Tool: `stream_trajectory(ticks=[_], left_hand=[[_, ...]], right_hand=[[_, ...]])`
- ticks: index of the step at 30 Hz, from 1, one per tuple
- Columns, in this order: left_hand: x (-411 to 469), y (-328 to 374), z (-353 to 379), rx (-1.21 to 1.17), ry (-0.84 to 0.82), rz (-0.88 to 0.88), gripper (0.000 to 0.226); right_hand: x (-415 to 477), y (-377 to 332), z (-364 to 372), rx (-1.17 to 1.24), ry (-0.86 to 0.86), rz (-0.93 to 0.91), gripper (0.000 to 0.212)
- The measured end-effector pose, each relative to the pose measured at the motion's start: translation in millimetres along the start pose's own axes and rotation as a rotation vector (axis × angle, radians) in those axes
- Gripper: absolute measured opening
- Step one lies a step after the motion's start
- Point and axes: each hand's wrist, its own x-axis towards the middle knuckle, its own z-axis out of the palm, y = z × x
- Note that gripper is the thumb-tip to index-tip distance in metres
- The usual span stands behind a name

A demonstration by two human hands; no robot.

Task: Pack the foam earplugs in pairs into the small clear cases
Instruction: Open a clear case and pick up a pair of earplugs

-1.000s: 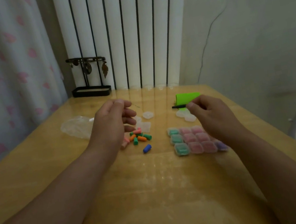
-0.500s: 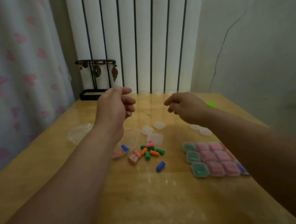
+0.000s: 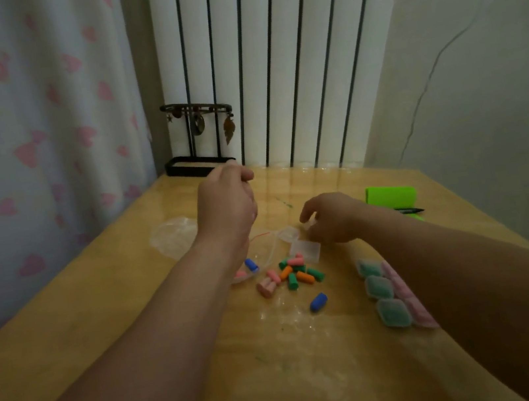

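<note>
Looking down on a wooden table (image 3: 123,344), white radiator (image 3: 285,58) and heart-print curtain (image 3: 37,132) behind. Heaped at centre, foam earplugs (image 3: 290,274). At 11 o'clock, left hand (image 3: 225,203) raised, fingers curled in. At 1 o'clock, right hand (image 3: 328,218) curled over empty clear case (image 3: 307,250); grip unclear. At 3, filled cases (image 3: 383,289) half hidden by that arm. At 2, green pad (image 3: 390,196).

Observed: the person's left hand (image 3: 226,206) and right hand (image 3: 332,219) are both bare. Left forearm (image 3: 142,358) and right forearm (image 3: 478,288) are bare along their whole visible length, wrist to frame edge. Forearms look broad near the camera, tapering toward the wrists. Dim light; fingernail detail not resolvable.
</note>
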Motion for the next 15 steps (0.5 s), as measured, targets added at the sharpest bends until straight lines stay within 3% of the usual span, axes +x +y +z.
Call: stream_trajectory(ticks=[3, 8, 12, 15], left_hand=[[-10, 2, 3, 0.054, -0.050, 0.006, 0.026], [-55, 2, 8, 0.294, -0.277, -0.019, 0.026], [-88, -8, 6, 0.462, -0.368, 0.066, 0.020], [-97, -17, 0, 0.447, -0.355, 0.110, 0.025]], right_hand=[[-24, 0, -10, 0.150, 0.134, 0.008, 0.031], [-104, -9, -25, 0.723, 0.375, -0.113, 0.009], [-147, -29, -8, 1.052, 0.349, -0.183, 0.006], [-155, -37, 5, 1.156, 0.318, -0.190, 0.010]])
